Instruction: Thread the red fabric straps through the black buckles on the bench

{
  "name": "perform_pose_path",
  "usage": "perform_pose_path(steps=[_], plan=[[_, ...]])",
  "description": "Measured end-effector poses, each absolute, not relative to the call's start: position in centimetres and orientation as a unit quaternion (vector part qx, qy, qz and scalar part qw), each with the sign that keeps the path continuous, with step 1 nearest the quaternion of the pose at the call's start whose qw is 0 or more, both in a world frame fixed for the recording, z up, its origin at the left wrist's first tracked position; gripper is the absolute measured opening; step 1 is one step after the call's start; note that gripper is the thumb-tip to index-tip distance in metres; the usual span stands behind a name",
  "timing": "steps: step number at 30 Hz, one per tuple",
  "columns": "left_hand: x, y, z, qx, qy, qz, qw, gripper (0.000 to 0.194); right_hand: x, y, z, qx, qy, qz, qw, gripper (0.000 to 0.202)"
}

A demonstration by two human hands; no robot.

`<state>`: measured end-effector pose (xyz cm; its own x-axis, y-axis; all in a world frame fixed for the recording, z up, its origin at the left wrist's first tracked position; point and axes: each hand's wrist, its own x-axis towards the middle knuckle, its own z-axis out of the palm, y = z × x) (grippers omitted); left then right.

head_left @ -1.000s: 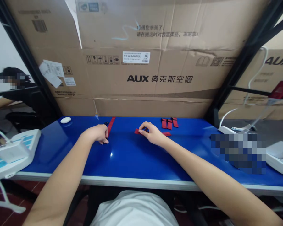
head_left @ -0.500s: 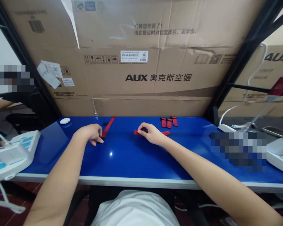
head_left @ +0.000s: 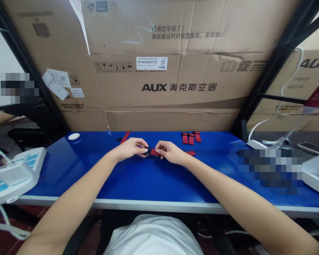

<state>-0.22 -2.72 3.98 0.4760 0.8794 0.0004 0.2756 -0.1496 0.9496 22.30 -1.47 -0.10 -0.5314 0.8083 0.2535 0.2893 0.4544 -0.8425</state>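
Note:
My left hand (head_left: 131, 148) pinches a small black buckle-like piece (head_left: 148, 151) between thumb and fingers. The thumb and fingers of my right hand (head_left: 171, 152) are closed on a red strap (head_left: 153, 152). Its left end meets the black piece; whether it passes through cannot be made out. A red tail (head_left: 190, 153) shows beyond my right hand. Behind my left hand lies another red strap (head_left: 126, 137), partly hidden, with a small black piece (head_left: 119, 139) beside it. Three short folded red straps with black bands (head_left: 191, 139) lie at the back, right of my hands.
A tall cardboard box (head_left: 175, 106) stands behind the blue table (head_left: 154, 184). On the left are a white power strip with a plug (head_left: 16, 173) and a white oval object (head_left: 73, 136). White cables (head_left: 257, 127) and a phone (head_left: 312, 148) lie right. Another person's arm (head_left: 2, 117) shows far left.
My left hand has moved right from the long red strap, bringing a black piece to the red strap's end in my right hand. My right hand has stayed nearly in place.

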Motion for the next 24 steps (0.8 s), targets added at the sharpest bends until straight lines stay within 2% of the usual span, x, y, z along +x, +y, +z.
perform_pose_path(steps=[5, 13, 16, 24], plan=[[1.1, -2.2, 2.6, 0.663, 0.378, 0.354, 0.541, 0.037, 22.5, -1.4, 0.2, -0.331, -0.790, 0.378, 0.351, 0.010], [1.3, -1.5, 1.7, 0.654, 0.376, 0.406, 0.515, 0.034, 22.9, -1.0, 0.4, -0.309, -0.806, 0.334, 0.379, 0.016], [1.6, -1.5, 1.4, 0.647, 0.354, 0.407, 0.540, 0.032, 22.9, -0.9, 0.4, -0.308, -0.807, 0.332, 0.379, 0.019], [3.0, -2.0, 1.1, 0.533, 0.337, 0.444, 0.636, 0.034, 22.2, -1.2, 0.7, -0.270, -0.719, 0.446, 0.460, 0.026]])
